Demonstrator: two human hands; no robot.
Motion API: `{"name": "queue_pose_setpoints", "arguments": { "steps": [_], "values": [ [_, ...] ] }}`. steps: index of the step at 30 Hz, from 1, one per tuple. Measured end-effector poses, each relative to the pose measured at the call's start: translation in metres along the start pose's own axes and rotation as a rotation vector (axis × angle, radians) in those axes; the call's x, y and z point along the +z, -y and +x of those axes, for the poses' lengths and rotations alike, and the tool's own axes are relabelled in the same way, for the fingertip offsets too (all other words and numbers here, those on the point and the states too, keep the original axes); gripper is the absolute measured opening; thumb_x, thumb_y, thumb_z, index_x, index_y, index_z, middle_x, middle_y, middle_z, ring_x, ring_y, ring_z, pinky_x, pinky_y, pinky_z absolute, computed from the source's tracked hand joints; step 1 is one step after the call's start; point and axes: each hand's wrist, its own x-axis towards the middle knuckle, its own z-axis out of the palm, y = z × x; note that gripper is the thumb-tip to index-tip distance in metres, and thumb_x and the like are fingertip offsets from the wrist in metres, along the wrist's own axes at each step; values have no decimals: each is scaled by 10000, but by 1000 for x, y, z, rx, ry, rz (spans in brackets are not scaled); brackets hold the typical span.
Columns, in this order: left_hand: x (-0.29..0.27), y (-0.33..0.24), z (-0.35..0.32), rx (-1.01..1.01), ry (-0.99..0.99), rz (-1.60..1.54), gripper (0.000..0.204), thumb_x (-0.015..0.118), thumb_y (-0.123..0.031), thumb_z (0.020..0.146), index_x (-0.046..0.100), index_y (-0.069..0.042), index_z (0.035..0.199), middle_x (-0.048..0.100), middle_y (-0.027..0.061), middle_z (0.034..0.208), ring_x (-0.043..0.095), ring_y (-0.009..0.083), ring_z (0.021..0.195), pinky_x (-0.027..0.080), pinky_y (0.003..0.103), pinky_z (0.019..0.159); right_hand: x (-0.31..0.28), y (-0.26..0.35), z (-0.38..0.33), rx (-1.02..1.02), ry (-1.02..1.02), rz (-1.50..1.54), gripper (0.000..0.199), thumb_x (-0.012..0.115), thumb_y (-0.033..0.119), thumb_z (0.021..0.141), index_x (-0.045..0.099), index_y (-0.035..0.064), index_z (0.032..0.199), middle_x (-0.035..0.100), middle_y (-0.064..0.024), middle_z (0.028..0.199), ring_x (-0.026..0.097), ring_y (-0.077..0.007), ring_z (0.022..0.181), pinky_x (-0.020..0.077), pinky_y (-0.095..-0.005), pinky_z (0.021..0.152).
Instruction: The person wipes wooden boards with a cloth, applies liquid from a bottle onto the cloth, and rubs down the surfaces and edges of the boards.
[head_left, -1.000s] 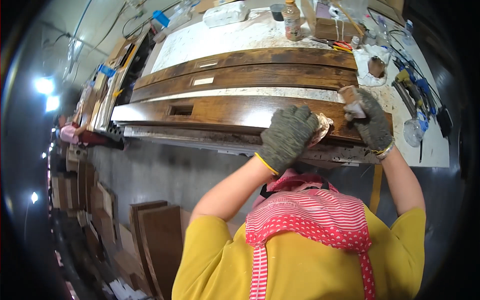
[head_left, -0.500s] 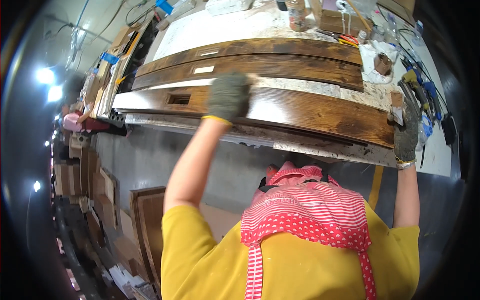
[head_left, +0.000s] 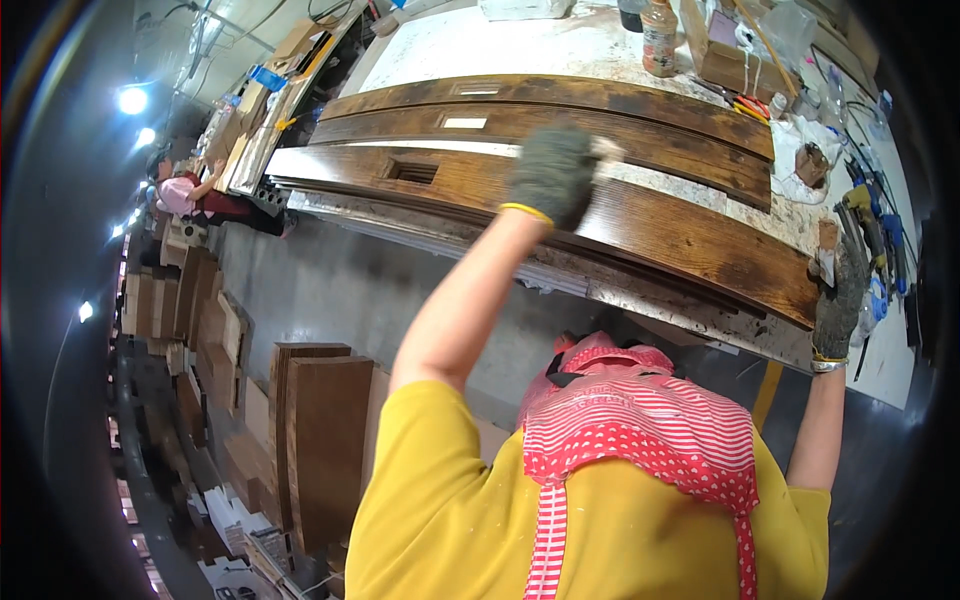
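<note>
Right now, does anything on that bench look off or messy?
Dark spots stand out on the white tabletop right of the middle board. The front board also seems askew: its gap to the middle board widens rightward, though fisheye bending may exaggerate that.

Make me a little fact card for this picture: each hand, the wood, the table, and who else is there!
Left hand: gloved, over the front plank, with a pale, blurred thing
Right hand: gloved, by that plank's right end, holding a brown-and-pale piece
Wood: front plank has a dark slot; two more brown planks lie behind
Table: white, with a bottle on it
Far left: another person
</note>
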Motion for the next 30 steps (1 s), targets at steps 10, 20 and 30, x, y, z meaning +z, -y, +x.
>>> {"name": "queue_pose_setpoints", "arguments": {
  "steps": [10, 20, 30],
  "values": [
    [-85, 73, -90, -203, -42, 318, 243, 656, -339, 857, 623, -145, 999, 608, 103, 974, 603, 300, 858, 491, 448, 726, -9, 2, -6, 118, -66, 54, 402, 550, 204, 982, 501, 44, 1348, 517, -63, 1338, 512, -156, 1203, 444, -295, 999],
    [-95, 145, -110, -247, 184, 636, 167, 610, -240, 866, 672, -154, 995, 661, 73, 975, 615, 326, 890, 498, 457, 756, -6, 4, -7, 51, -46, -96, 445, 550, 226, 984, 483, 43, 1384, 494, -63, 1376, 499, -158, 1216, 442, -309, 1000],
    [-113, 166, -119, -316, 335, 719, 185, 588, -264, 877, 659, -137, 991, 651, 79, 984, 613, 336, 888, 495, 457, 759, -12, -5, -8, 36, -22, -141, 448, 522, 224, 999, 453, 47, 1404, 480, -68, 1401, 475, -171, 1266, 443, -308, 1032]
  ]
}}
